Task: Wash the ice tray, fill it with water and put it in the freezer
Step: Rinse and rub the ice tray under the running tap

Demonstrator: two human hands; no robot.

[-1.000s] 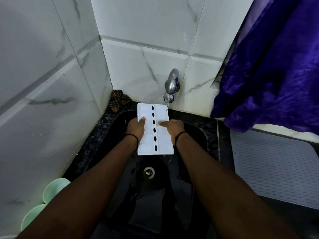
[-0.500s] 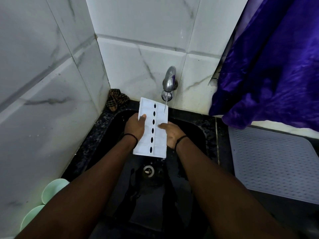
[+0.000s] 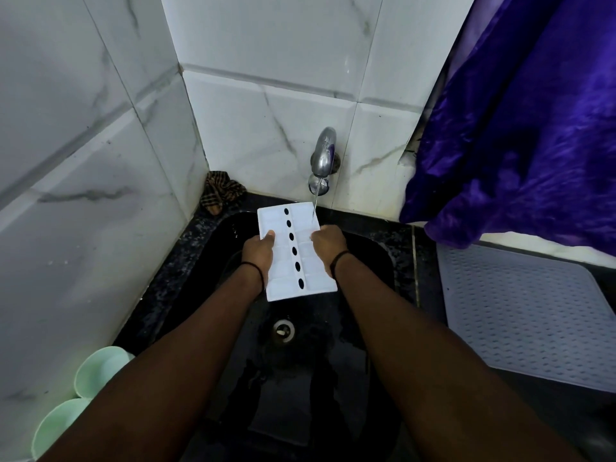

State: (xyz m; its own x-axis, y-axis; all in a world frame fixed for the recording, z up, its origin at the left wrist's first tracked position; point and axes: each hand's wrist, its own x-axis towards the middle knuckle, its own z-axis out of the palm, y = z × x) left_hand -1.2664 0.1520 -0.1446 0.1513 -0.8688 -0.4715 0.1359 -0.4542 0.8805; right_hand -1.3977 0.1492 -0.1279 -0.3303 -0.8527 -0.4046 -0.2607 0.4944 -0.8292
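A white ice tray (image 3: 293,251) with a row of dark oval holes down its middle is held over the black sink (image 3: 376,261). My left hand (image 3: 259,254) grips its left edge, thumb on top. Along the right edge, my right hand (image 3: 328,243) grips the tray. A thin stream of water runs from the chrome tap (image 3: 322,163) on the tiled wall onto the tray's far right corner. The sink drain (image 3: 283,328) lies below the tray.
A checked brown cloth (image 3: 220,192) sits in the corner behind the sink. Two pale green cups (image 3: 96,371) stand at the lower left by the wall. A grey dotted mat (image 3: 526,311) covers the counter on the right, under a hanging purple cloth (image 3: 526,128).
Both hands have shifted the tray under the running water, first away toward the tap and a little left, then slightly back; the stream now lands on the far right corner.
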